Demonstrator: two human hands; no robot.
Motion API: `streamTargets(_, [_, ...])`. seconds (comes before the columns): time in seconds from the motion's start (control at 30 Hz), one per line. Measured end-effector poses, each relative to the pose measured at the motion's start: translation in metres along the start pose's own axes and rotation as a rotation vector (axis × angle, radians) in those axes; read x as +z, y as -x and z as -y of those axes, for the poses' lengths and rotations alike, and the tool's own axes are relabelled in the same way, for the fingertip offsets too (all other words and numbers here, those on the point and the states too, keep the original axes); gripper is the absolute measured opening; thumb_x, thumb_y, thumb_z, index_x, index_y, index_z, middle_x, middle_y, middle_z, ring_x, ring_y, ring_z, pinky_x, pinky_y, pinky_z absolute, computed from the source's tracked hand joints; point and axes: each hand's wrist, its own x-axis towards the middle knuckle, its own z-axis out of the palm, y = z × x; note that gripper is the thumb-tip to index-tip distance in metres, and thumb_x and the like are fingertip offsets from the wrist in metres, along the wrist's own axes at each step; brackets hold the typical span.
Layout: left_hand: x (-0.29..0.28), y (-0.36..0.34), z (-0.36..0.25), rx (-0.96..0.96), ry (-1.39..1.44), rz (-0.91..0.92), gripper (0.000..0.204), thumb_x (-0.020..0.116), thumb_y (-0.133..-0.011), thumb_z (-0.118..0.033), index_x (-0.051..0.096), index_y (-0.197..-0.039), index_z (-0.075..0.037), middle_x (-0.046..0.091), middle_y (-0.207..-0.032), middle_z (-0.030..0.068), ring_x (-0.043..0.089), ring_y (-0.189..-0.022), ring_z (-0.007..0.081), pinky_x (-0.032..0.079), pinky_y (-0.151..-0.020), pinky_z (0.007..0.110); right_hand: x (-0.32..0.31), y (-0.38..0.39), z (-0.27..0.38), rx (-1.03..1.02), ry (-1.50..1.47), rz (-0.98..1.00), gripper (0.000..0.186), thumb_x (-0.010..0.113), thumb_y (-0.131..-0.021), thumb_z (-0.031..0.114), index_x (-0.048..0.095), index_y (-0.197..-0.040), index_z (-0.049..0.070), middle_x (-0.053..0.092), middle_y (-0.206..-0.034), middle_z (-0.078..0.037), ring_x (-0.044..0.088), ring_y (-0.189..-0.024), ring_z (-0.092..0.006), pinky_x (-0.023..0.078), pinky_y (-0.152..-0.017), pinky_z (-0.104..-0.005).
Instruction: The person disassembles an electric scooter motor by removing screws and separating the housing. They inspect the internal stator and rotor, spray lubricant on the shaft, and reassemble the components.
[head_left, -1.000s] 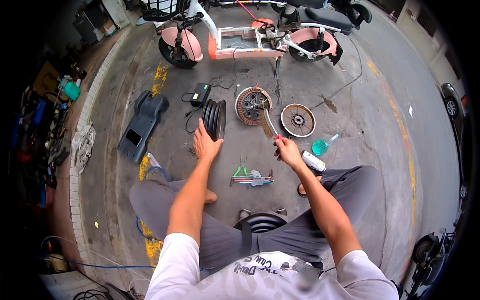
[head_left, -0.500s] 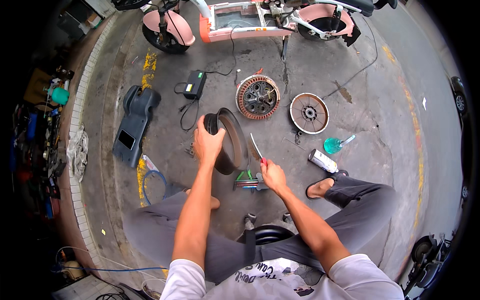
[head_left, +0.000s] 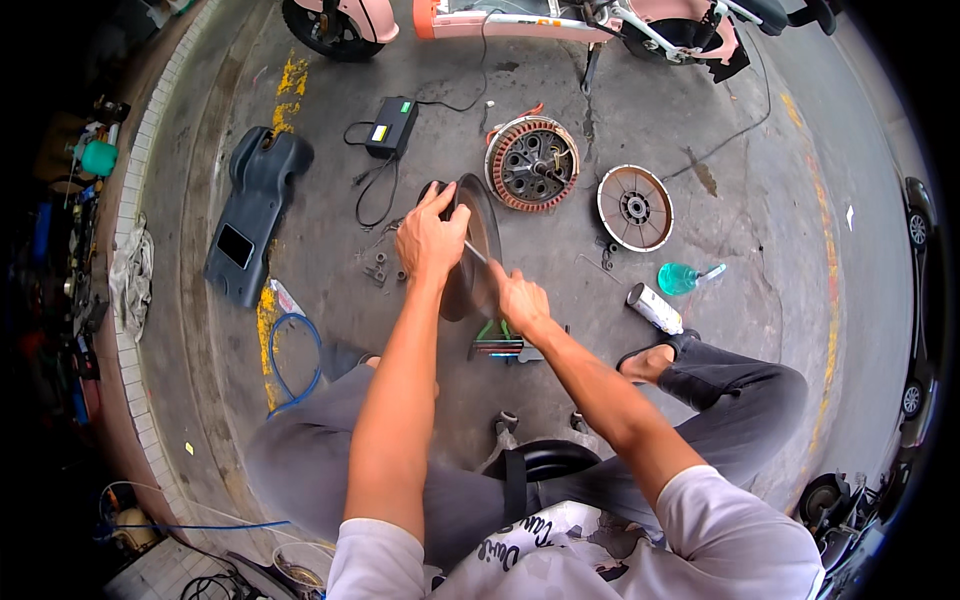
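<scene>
My left hand (head_left: 434, 236) grips the upper left rim of a dark, drum-shaped wheel hub shell (head_left: 484, 212), holding it tilted on edge above the ground. Its brownish inside faces right, toward my other hand. In my right hand (head_left: 522, 302) is a slim brush (head_left: 475, 250), its far end against or just inside the shell's opening; the bristles are hard to make out. Beyond lies a round motor stator (head_left: 533, 165) with copper windings. To its right sits a spoked hub cover (head_left: 636, 208).
A pink electric scooter (head_left: 520, 24) stands ahead. On the left lie a dark plastic panel (head_left: 250, 220), a charger (head_left: 391, 128) and a blue hose (head_left: 318, 362). Rightward are a spray can (head_left: 655, 308) and a green-liquid bottle (head_left: 680, 278). Several tools (head_left: 500, 347) lie near my feet.
My right hand has brought the brush up and left to the shell's opening. My left hand has turned the shell more edge-on. The whole view has shifted slightly.
</scene>
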Motion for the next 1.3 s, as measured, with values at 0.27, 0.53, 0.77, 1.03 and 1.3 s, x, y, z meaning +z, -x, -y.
streamTargets(0.27, [-0.016, -0.025, 0.023, -0.135, -0.021, 0.03, 0.046, 0.063, -0.086, -0.042, 0.074, -0.127, -0.026, 0.067, -0.137, 0.0042, 0.066, -0.119, 0.036, 0.052, -0.102, 0.043, 0.005, 0.043, 0.027, 0.016, -0.032, 0.01, 0.062, 0.045, -0.096, 0.013, 0.037, -0.157, 0.022, 0.067, -0.106, -0.03, 0.071, -0.092, -0.0481, 0.056, -0.079, -0.0591])
streamTargets(0.53, [-0.009, -0.034, 0.009, -0.225, -0.027, 0.105, 0.047, 0.065, -0.084, -0.047, 0.074, -0.126, -0.028, 0.073, -0.115, 0.0203, 0.069, -0.108, 0.0413, 0.054, -0.095, 0.046, -0.011, -0.013, -0.01, -0.112, 0.046, -0.026, 0.064, 0.047, -0.095, 0.012, 0.039, -0.157, 0.028, 0.065, -0.107, -0.033, 0.069, -0.089, -0.0516, 0.056, -0.081, -0.0592])
streamTargets(0.77, [-0.01, -0.057, 0.008, -0.205, -0.007, 0.163, 0.047, 0.066, -0.084, -0.046, 0.075, -0.125, -0.027, 0.073, -0.117, 0.0189, 0.069, -0.109, 0.0412, 0.054, -0.096, 0.045, 0.003, 0.005, 0.011, 0.022, 0.1, -0.06, 0.066, 0.046, -0.095, 0.01, 0.037, -0.158, 0.027, 0.066, -0.106, -0.026, 0.071, -0.084, -0.0471, 0.057, -0.074, -0.0569])
streamTargets(1.03, [-0.013, -0.084, 0.03, -0.254, -0.047, 0.174, 0.043, 0.067, -0.085, -0.044, 0.076, -0.123, -0.027, 0.074, -0.116, 0.0164, 0.069, -0.109, 0.0396, 0.054, -0.096, 0.043, -0.003, 0.049, 0.016, 0.049, -0.08, 0.022, 0.056, 0.044, -0.101, 0.013, 0.041, -0.155, 0.026, 0.067, -0.105, -0.029, 0.068, -0.09, -0.0524, 0.054, -0.078, -0.0616])
streamTargets(1.3, [0.004, -0.09, 0.011, -0.199, -0.027, 0.184, 0.044, 0.066, -0.084, -0.047, 0.077, -0.121, -0.026, 0.074, -0.116, 0.0161, 0.069, -0.111, 0.0388, 0.054, -0.098, 0.043, -0.007, -0.052, -0.015, -0.036, 0.135, 0.006, 0.073, 0.051, -0.094, 0.013, 0.031, -0.162, 0.033, 0.063, -0.117, -0.028, 0.07, -0.087, -0.0495, 0.059, -0.081, -0.0547])
